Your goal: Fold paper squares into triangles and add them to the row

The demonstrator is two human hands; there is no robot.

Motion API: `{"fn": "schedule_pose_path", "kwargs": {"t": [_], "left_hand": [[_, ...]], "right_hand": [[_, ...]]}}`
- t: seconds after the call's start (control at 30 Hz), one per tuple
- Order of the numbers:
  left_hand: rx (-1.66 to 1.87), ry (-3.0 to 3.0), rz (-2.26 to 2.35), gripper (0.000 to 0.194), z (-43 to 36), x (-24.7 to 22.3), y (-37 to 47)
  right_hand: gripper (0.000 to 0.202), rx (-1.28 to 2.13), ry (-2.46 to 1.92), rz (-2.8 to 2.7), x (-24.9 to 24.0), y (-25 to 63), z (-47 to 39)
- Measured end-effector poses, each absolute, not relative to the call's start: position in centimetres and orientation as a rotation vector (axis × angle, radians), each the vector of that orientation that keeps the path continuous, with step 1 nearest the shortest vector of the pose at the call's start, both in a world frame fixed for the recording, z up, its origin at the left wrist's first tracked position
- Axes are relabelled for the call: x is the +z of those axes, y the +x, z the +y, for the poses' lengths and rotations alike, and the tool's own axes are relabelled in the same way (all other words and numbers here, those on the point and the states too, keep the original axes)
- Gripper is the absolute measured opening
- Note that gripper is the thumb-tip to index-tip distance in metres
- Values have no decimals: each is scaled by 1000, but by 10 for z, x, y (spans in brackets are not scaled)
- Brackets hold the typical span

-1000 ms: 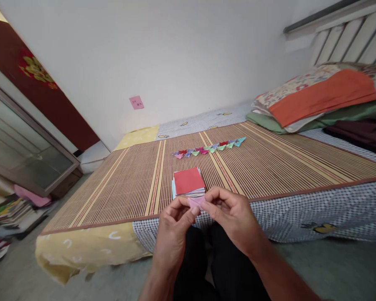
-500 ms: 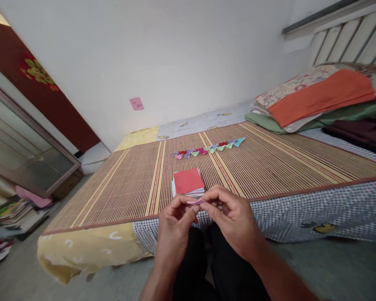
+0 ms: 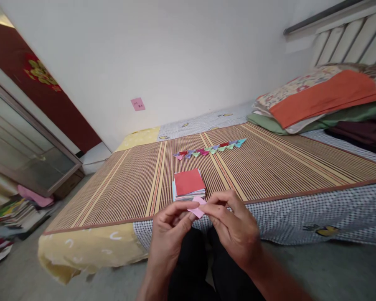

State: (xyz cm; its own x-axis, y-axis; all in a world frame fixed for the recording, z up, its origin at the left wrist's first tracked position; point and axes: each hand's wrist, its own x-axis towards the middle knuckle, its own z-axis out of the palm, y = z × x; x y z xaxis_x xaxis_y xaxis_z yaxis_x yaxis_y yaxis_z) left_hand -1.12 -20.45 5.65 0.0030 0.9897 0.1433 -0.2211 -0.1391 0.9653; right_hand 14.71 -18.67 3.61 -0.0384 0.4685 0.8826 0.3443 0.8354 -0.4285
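Observation:
A small folded pink paper (image 3: 198,212) is pinched between both hands, in front of the mat's near edge. My left hand (image 3: 171,230) grips its left side with thumb and forefinger. On the right side, the fingertips of my right hand (image 3: 235,225) press against it. Just beyond lies a stack of square papers with a red sheet (image 3: 189,182) on top. Farther back on the striped mat (image 3: 131,188), a row of small folded paper pieces (image 3: 209,150) in several colours stretches from left to right.
Pillows with an orange band (image 3: 329,98) and dark folded cloth (image 3: 363,133) lie on the bed's right side. A pink note (image 3: 138,104) is on the wall. Books (image 3: 14,213) sit in a pile at the far left.
The pink paper has turned from nearly edge-on to showing its flat face. My right fingers have shifted over it, and my left hand has moved slightly left.

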Motion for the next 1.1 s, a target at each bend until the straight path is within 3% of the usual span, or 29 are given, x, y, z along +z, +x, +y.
{"fn": "schedule_pose_path", "kwargs": {"t": [0.23, 0.43, 0.67, 1.1], "left_hand": [[1482, 1144, 1021, 14, -204, 55, -14], [1403, 1138, 952, 20, -205, 58, -15], [1438, 1099, 964, 11, -205, 59, -14], [1640, 1269, 1148, 9, -204, 70, -3]], "right_hand": [[16, 373, -682, -1594, 43, 144, -190], [18, 316, -638, -1612, 44, 146, -184], [19, 333, -607, -1644, 44, 148, -179], [11, 733, -646, -1424, 48, 136, -180]]}}
